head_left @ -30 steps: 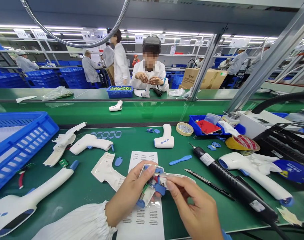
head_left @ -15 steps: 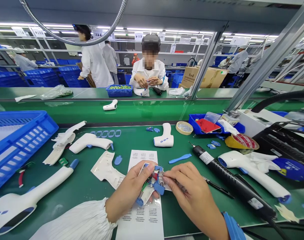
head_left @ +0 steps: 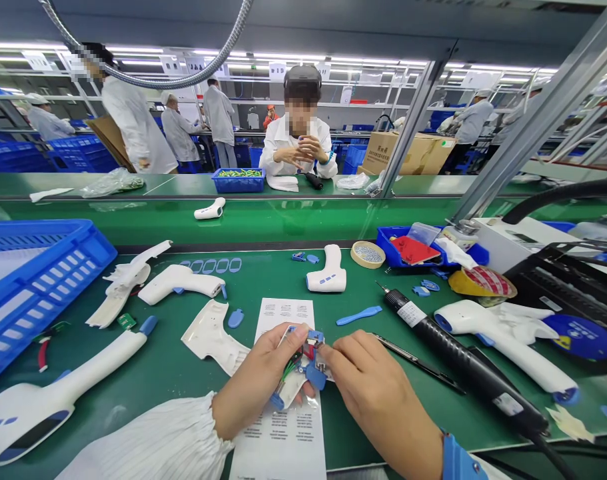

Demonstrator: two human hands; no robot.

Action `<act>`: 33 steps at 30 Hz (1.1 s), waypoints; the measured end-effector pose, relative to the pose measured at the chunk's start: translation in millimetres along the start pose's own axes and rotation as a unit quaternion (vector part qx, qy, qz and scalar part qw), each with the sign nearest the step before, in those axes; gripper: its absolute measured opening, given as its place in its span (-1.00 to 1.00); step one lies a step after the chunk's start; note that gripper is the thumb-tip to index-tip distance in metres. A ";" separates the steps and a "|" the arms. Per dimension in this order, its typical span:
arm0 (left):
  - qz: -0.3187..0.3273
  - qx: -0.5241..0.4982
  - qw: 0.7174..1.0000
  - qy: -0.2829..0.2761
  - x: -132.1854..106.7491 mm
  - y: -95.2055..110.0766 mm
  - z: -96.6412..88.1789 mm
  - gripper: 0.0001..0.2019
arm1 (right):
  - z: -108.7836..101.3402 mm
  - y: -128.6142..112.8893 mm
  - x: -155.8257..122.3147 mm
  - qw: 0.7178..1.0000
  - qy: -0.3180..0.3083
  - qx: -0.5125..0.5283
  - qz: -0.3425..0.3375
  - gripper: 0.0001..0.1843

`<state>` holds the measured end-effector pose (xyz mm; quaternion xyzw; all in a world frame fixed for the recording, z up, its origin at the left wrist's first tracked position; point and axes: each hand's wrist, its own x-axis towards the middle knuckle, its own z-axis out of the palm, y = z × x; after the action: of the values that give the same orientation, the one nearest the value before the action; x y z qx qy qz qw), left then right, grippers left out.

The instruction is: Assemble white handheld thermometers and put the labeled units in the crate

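Note:
My left hand [head_left: 260, 380] holds an open white thermometer housing [head_left: 296, 393] with blue inner parts and green and red wires. My right hand [head_left: 376, 393] presses in from the right, its fingertips pinching the housing beside a blue part [head_left: 316, 377]. My fingers hide much of the housing. Beneath both hands lies a printed instruction sheet [head_left: 283, 320]. To the left lies a loose white shell half [head_left: 210, 337]. To the right lie a black electric screwdriver [head_left: 463, 353] and a slim metal-tipped tool [head_left: 418, 362]. A blue plastic strip [head_left: 359, 315] lies above my right hand.
Finished white thermometers [head_left: 328, 273] and shell pieces lie across the green bench mat. A blue crate [head_left: 43, 280] stands at left, and a blue tray [head_left: 398, 240] at back right. A co-worker [head_left: 296, 140] sits across a far bench beyond a metal upright [head_left: 410, 127].
My right hand has moved left from the housing's far end onto its blue parts. The housing has turned slightly in my left hand. A white-coated person behind the far bench has moved left.

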<state>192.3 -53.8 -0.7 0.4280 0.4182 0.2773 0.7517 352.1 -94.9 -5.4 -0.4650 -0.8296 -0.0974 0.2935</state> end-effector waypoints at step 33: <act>0.121 0.137 0.983 -0.034 -10.9 -3.6 -2.0 -0.72 | -13.7 -1.6 -21.2 0.971 0.024 0.170 0.167 -0.77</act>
<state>185.3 -63.2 -0.1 0.5836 0.3721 0.2914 0.6603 364.6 -116.8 -6.4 -0.5373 -0.7375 0.0845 0.4003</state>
